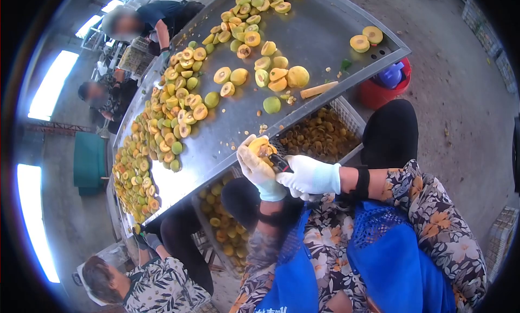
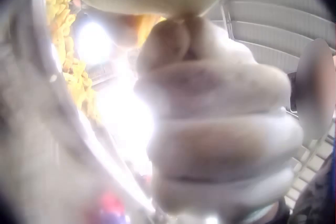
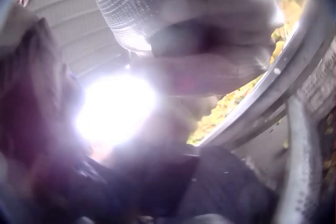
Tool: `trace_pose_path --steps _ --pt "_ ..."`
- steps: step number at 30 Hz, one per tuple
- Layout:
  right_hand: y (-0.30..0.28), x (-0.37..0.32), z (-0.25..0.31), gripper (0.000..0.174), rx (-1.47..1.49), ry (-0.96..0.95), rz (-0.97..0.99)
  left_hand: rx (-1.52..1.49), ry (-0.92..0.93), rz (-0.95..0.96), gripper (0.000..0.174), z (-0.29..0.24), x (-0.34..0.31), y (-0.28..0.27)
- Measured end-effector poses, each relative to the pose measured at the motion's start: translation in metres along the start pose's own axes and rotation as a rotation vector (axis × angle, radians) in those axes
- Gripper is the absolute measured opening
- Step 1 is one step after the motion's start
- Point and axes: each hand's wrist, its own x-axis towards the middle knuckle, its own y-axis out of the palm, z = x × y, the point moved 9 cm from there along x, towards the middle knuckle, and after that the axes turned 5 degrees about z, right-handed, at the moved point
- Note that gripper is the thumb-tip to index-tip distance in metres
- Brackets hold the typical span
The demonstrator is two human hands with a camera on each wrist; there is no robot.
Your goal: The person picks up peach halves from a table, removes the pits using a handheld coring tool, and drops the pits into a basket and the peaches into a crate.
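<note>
My left hand (image 1: 258, 169), in a white glove, holds a yellow peach half (image 1: 261, 147) near the table's front edge, cut face up. Close beside it, my gloved right hand (image 1: 310, 175) grips a small hand tool (image 1: 280, 163) with a black and red handle; its tip is at the fruit and its working end is hidden. In the left wrist view the curled fingers of a white glove (image 2: 220, 124) fill the middle, blurred. The right wrist view shows the glove (image 3: 210, 40) against strong glare.
A metal table (image 1: 319, 20) carries a long heap of halved peaches (image 1: 168, 115), with a wooden stick (image 1: 319, 89) near its edge. Below are a crate of brown scraps (image 1: 319, 137), a fruit crate (image 1: 222, 221) and a red bucket (image 1: 379, 96). Other people (image 1: 157, 275) work around the table.
</note>
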Motion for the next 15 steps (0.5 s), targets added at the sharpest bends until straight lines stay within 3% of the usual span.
trace_pose_path --steps 2,4,6,8,10,12,13,15 --pt "0.011 -0.002 0.002 0.026 0.227 0.025 0.148 -0.019 0.019 0.018 0.045 0.000 -0.001 0.002" --pt "0.007 0.002 -0.002 0.026 0.165 0.016 0.127 0.040 0.089 0.003 0.047 -0.008 -0.003 0.003" --pt "-0.010 0.000 0.012 0.027 -0.083 -0.057 -0.021 0.116 0.087 0.044 0.048 -0.018 -0.001 0.004" --pt "-0.020 0.002 0.012 0.031 -0.256 -0.070 -0.049 0.036 -0.076 0.193 0.046 -0.014 0.003 0.011" --pt "-0.023 0.007 0.021 0.030 -0.758 -0.390 -0.246 -0.074 -0.234 0.279 0.044 0.000 0.011 0.005" --pt "-0.017 0.005 0.024 0.032 -0.734 -0.287 -0.206 0.058 -0.374 0.277 0.045 -0.011 0.007 0.007" --pt "-0.016 0.005 0.023 0.033 -0.728 -0.261 -0.230 0.058 -0.380 0.275 0.045 -0.004 0.007 0.008" --pt "-0.012 0.007 0.025 0.034 -0.726 -0.235 -0.254 0.087 -0.154 0.129 0.046 -0.009 0.013 0.000"
